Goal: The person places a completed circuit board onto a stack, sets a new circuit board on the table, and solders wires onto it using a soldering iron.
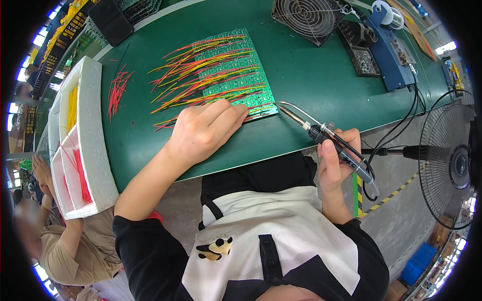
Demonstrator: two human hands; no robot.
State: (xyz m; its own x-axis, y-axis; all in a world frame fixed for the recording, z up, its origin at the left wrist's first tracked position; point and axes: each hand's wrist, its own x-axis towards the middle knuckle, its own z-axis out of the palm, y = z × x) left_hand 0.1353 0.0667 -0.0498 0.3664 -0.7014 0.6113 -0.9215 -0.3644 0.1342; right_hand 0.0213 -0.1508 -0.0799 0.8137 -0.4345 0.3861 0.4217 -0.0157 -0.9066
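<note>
A green circuit board panel [236, 65] lies on the bench, with rows of red, yellow and black wires [201, 75] fanning out past its left side. My left hand [206, 130] rests over the panel's near edge, fingers closed in a pinch. A thin red wire shows at those fingertips; the hand hides most of it. In my right hand [339, 155] is a soldering iron [341, 153] with a thin metal feed tube [301, 111] alongside its barrel. The iron's tip points at the panel's near right corner, just apart from it.
A white foam tray [95, 150] with yellow and red wires stands left, near a loose red wire pile [118, 93]. Behind are a fume fan [306, 17], a blue soldering station [389, 55] and a black phone [110, 22]. A floor fan [452, 160] stands right; a co-worker [75, 246] sits left.
</note>
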